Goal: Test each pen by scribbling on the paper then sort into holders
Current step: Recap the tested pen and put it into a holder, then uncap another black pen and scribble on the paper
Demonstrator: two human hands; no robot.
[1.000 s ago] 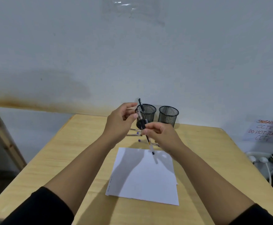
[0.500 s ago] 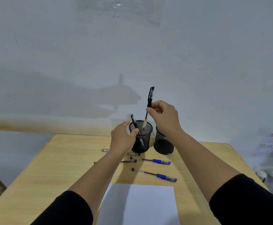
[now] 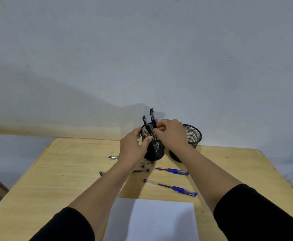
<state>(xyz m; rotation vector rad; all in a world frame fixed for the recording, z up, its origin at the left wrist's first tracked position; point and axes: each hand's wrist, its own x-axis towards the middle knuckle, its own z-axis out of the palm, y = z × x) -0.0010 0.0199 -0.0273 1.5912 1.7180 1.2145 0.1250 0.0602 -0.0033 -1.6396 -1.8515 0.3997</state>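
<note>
— Sorting, by the look of it: the right hand (image 3: 171,133) pinches a black pen (image 3: 153,119) by its upper barrel, the lower end already down inside the left mesh holder (image 3: 153,152). A second black pen (image 3: 146,124) leans in that same cup.

— And the other hand?

— The left hand (image 3: 133,146) curls round the side of that holder, thumb at the near rim, steadying it. I judge the pen is about to be let go, so the fingers only need to ease apart and let it rest against the rim.

— What comes after that?

— Picking another from the table (image 3: 58,173). Two blue-capped pens (image 3: 166,170) lie just in front of the holders, apart from each other, and two more pens (image 3: 113,157) are partly hidden under the left forearm. Each would need a scribble on the white paper (image 3: 159,221) at the near edge.

— The second cup?

— The right mesh holder (image 3: 192,134) stands just beside the first; I see nothing sticking out of it.

— The room?

— A pale wooden tabletop against a plain grey-white wall (image 3: 142,58) with a brownish stain along its base.
</note>
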